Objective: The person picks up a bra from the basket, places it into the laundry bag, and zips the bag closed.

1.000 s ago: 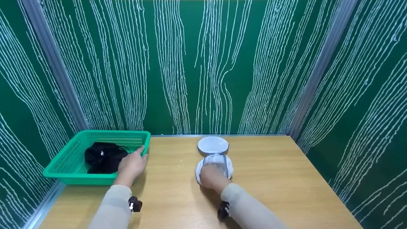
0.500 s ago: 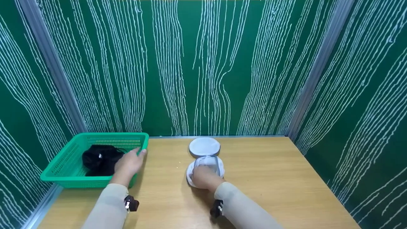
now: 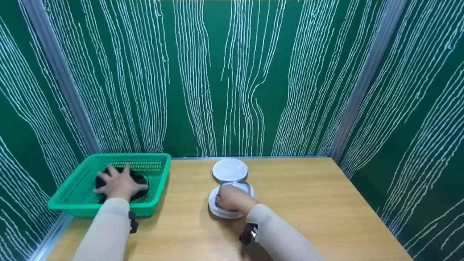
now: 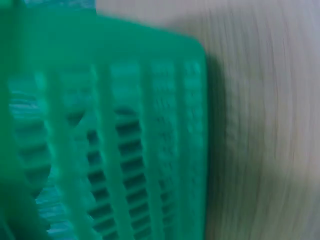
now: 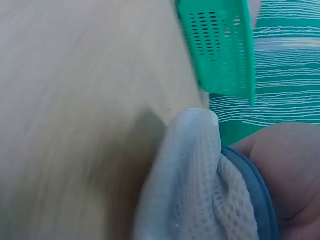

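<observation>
My left hand (image 3: pixel 119 184) is spread over a black cloth item (image 3: pixel 139 177) with a thin cord, inside a green plastic basket (image 3: pixel 165 181). The left wrist view has the basket's slotted wall (image 4: pixel 130 150), blurred, with no fingers showing. On the table, a round white mesh laundry bag (image 3: pixel 221 214) lies with its round lid (image 3: pixel 230 170) folded back. My right hand (image 3: pixel 235 198) reaches into its mouth with bent fingers and holds it near the rim; the fingertips are hidden. The right wrist view shows the bag's mesh side (image 5: pixel 187 185) and blue-grey edging (image 5: pixel 255 185) beside the hand.
The wooden table (image 3: pixel 308 203) extends to the right of the bag. Green panels (image 3: pixel 195 79) with wavy white lines stand at the back and sides, joined by metal posts (image 3: pixel 349 116). The basket sits in the back left corner.
My left hand has left the basket's right rim and moved left over the black cloth item, fingers spreading. The mesh laundry bag has slid a little left with my right hand.
</observation>
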`<state>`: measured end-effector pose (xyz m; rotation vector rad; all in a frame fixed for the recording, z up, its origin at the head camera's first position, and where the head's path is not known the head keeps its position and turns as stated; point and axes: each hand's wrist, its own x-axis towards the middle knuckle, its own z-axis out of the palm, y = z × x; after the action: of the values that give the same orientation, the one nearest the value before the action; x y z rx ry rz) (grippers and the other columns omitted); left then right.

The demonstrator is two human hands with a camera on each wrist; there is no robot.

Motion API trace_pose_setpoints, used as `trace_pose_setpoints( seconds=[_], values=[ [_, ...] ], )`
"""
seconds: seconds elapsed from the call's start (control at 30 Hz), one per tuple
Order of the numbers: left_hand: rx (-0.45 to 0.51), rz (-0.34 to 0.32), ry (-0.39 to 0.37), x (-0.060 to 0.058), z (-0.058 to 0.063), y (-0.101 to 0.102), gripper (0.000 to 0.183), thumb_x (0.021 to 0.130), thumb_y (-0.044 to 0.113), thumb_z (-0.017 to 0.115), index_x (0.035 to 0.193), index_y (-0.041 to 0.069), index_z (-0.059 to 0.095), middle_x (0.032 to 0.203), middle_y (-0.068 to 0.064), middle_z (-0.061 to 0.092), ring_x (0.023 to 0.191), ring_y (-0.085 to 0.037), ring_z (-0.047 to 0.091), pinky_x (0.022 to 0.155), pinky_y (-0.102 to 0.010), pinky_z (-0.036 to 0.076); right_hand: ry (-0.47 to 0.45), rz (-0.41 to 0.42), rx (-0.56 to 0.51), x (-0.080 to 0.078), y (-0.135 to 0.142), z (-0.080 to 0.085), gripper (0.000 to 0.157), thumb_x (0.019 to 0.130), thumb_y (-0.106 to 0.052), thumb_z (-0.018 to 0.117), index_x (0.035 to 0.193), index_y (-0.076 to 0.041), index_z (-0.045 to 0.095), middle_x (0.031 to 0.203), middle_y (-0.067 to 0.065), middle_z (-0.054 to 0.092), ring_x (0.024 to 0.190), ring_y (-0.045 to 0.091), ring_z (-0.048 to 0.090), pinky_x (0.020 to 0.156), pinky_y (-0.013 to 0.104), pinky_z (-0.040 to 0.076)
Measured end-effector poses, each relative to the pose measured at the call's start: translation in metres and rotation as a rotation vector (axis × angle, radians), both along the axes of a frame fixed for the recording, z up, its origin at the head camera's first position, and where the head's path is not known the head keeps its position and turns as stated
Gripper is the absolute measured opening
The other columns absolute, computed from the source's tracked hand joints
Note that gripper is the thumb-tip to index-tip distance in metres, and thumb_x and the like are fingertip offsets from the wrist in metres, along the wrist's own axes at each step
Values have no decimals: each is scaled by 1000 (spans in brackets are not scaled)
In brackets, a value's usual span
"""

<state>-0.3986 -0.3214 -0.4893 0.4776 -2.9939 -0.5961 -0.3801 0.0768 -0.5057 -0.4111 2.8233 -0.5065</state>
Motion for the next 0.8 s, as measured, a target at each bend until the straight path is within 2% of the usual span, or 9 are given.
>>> trace_pose_setpoints(
  seconds=[0.1,0.17,0.2,0.33,0.43,0.57,0.67,0.73,0.8],
  values=[
    [24,4,-98,6,1,-11,131,90,62,89,182,11,11,176,-46,-26,155,-82,-25,110,-106,7,34,-14,-80,0,3,11,29,113,-28,64,122,-6,82,107,8,80,88,23,71,76,40,60],
    [40,-8,-167,9,4,-15,129,92,65,86,181,10,11,175,-48,-26,154,-84,-24,112,-105,9,83,-14,-143,-4,8,18,30,113,-25,67,132,-6,81,122,11,82,99,26,75,86,44,65],
    [49,-17,-195,10,4,-16,127,94,65,84,181,9,11,174,-49,-25,155,-84,-23,113,-104,10,113,-17,-170,-6,12,22,29,113,-24,68,131,-5,81,126,13,83,103,27,76,89,46,66],
    [84,-109,-257,15,9,-17,116,100,62,78,178,0,19,173,-55,-9,156,-86,-9,121,-99,17,234,-47,-220,-18,32,29,23,111,-19,69,122,-4,84,126,15,84,114,31,79,102,50,66],
    [91,-183,-271,20,12,-15,107,103,55,78,174,-7,27,171,-58,4,157,-83,7,127,-90,23,256,-135,-219,-27,51,29,23,110,-19,69,122,-7,84,124,12,84,111,28,79,98,47,67],
    [53,-237,-266,22,15,-11,98,100,46,86,165,-12,42,166,-56,24,154,-76,31,128,-82,34,199,-248,-258,-35,75,21,23,109,-21,72,123,-7,84,121,11,83,101,24,74,88,41,66],
    [9,-266,-255,24,18,-8,87,97,38,91,156,-12,53,160,-54,36,149,-71,42,125,-78,40,135,-297,-303,-38,88,15,22,108,-23,75,119,-7,84,118,11,82,101,25,73,91,43,65],
    [7,-269,-254,26,21,-6,81,97,34,93,154,-11,57,161,-54,35,147,-70,45,124,-76,43,86,-320,-335,-39,96,11,21,108,-25,76,116,-7,83,117,10,81,106,26,72,97,45,64],
    [29,-262,-252,29,24,-4,78,96,29,93,154,-10,58,166,-55,25,145,-70,47,123,-76,45,27,-343,-364,-38,102,8,22,108,-29,77,114,-9,82,115,9,80,109,27,72,102,47,63]
  ],
)
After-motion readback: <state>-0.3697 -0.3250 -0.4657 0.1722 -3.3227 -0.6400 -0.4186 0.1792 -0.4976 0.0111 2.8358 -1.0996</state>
